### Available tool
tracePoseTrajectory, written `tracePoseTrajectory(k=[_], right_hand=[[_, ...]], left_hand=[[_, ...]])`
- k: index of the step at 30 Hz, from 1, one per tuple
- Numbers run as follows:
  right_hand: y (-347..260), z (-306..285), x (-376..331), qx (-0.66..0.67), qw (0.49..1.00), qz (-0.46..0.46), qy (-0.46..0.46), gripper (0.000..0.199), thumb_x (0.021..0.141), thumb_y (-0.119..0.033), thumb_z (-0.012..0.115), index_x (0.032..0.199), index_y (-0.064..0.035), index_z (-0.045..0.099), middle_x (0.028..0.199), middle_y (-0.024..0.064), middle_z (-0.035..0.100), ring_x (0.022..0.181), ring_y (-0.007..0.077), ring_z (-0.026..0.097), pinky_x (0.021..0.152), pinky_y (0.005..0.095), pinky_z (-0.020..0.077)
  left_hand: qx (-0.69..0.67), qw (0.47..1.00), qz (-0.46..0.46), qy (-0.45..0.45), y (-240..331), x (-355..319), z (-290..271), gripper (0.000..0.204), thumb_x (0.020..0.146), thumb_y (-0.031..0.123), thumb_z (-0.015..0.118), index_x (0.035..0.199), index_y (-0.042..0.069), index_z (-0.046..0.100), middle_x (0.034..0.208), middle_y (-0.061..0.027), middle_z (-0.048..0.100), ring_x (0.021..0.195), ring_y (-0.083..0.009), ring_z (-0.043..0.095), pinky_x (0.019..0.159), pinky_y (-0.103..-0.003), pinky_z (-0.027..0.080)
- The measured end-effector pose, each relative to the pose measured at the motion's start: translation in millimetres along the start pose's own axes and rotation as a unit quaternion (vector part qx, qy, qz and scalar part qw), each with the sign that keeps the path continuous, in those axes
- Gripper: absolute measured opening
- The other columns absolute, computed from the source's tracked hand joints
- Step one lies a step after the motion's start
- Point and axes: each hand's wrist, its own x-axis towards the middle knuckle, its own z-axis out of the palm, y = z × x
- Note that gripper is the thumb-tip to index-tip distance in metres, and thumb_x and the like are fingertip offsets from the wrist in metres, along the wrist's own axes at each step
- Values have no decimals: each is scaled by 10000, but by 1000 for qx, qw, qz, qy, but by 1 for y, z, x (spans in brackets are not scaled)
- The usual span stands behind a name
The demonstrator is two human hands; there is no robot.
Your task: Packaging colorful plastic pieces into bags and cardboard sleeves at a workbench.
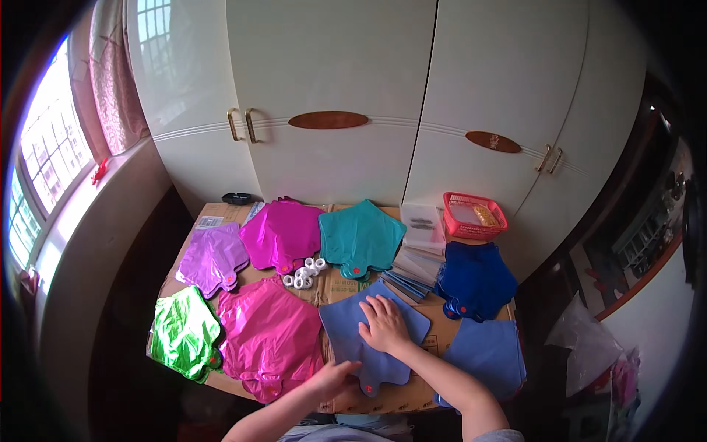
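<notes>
A flat, uninflated blue foil balloon point(346, 313) with a star-like outline lies at the front middle; its rounded tab with a red dot points at me. My right hand point(385, 324) rests on the balloon, palm down, fingers spread and holding nothing. At the balloon's lower left edge, close to the tab, is my left hand point(335, 379). Its fingers are bent inward, one reaching over the edge; what lies between them, if anything, is hidden. Left of it spreads a stack of flat pink foil balloons point(269, 331).
Around lie more flat foil balloons: green point(184, 331), lilac point(213, 254), magenta point(280, 232), teal point(361, 232), dark blue point(479, 280) and blue point(486, 357). White ribbon rolls point(303, 281), fanned sheets point(416, 269) and a red basket point(475, 233) share the cardboard point(331, 291). Cabinets point(331, 59) stand behind.
</notes>
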Motion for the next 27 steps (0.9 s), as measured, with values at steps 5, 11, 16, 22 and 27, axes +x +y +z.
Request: tracePoseTrajectory(k=[5,11,16,22,27], right_hand=[[5,-8,6,-18,1000,-12,15,563,849,-388,560,1336,-118,482,1422,113,414,1333,330,341,1107,496,246],[-3,-9,4,-48,998,-8,-30,639,870,-473,532,1424,-189,390,1486,90,344,1392,326,263,1134,530,165],[-6,-11,5,-44,997,14,-66,678,870,-535,499,1449,-215,350,1514,83,293,1416,318,214,1143,541,106],[-8,-15,5,-54,995,18,-87,677,870,-555,482,1458,-251,340,1532,81,255,1427,332,172,1138,562,81],[-7,-14,5,-55,994,21,-94,698,847,-587,495,1456,-284,341,1541,81,229,1432,343,145,1132,581,65]], left_hand=[[133,986,91,51,51,27,-7,385,884,149,609,1204,-46,522,999,-119,654,905,-223,652,795,-358,550],[715,608,280,200,69,38,-10,351,793,256,659,999,-15,575,738,-216,652,732,-343,681,671,-413,557],[736,582,214,271,63,35,14,304,786,241,584,951,-15,588,736,-235,652,733,-407,661,673,-488,546],[726,608,247,203,66,41,-1,359,748,310,633,891,-18,602,700,-241,639,693,-406,656,652,-482,546],[792,572,154,150,71,39,3,400,729,348,621,817,-41,652,735,-244,651,733,-397,664,698,-463,550]])
